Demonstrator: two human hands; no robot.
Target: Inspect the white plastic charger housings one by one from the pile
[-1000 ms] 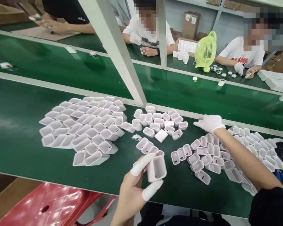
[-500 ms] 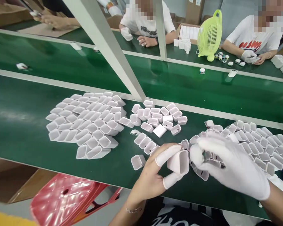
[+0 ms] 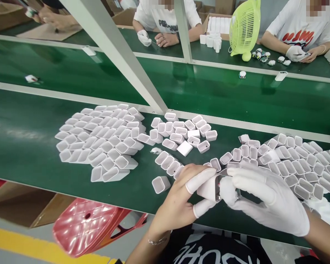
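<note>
My left hand [image 3: 185, 198], with white finger cots on the thumb and a finger, grips a white plastic charger-like casing [image 3: 206, 187] on its side, open end to the right. My right hand [image 3: 266, 194], in a white glove, is closed at that open end. Its fingers pinch a small part with a shiny metallic edge, mostly hidden by the glove, against the casing's mouth. Beneath and beside my hands stand more open casings [image 3: 174, 168] on the green table. A single casing [image 3: 161, 184] stands apart, left of my left hand.
A large block of casings [image 3: 99, 135] stands left, another group [image 3: 297, 165] right. A slanted metal post [image 3: 121, 55] rises from the table's far rail. Beyond runs a green conveyor [image 3: 209, 88] carrying small parts. Co-workers sit across, near a green fan [image 3: 243, 31]. A red stool [image 3: 85, 227] stands below left.
My right hand has moved left, bringing its small part up to the casing's mouth. My left hand still holds the casing. The view has shifted slightly, and parts on the conveyor have moved right.
</note>
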